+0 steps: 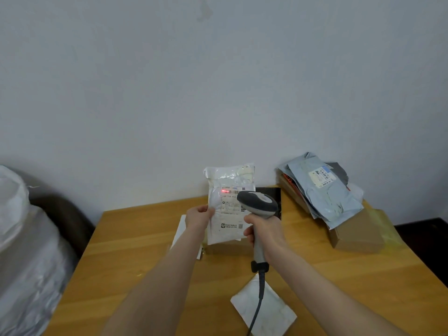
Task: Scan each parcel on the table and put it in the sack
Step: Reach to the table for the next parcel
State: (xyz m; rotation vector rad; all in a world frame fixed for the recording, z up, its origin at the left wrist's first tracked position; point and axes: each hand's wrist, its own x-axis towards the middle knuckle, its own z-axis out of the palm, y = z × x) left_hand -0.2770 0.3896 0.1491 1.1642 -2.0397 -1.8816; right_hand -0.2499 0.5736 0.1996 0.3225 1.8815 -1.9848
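My left hand [199,217] pinches the left edge of a white plastic parcel [228,185] and holds it upright above the wooden table [135,241]. A red scan line glows on the barcode of its label. My right hand [263,230] grips the handle of a grey barcode scanner [258,202], whose head points at that label from close in front. The scanner's cable hangs down toward the near edge. The white sack [26,251] bulges at the far left, beside the table.
A pile of parcels [322,190], grey bags on top of brown boxes, sits at the table's back right. A cardboard box [356,234] lies beside it. A flat white packet [264,309] lies near the front edge. More parcels lie under the held one.
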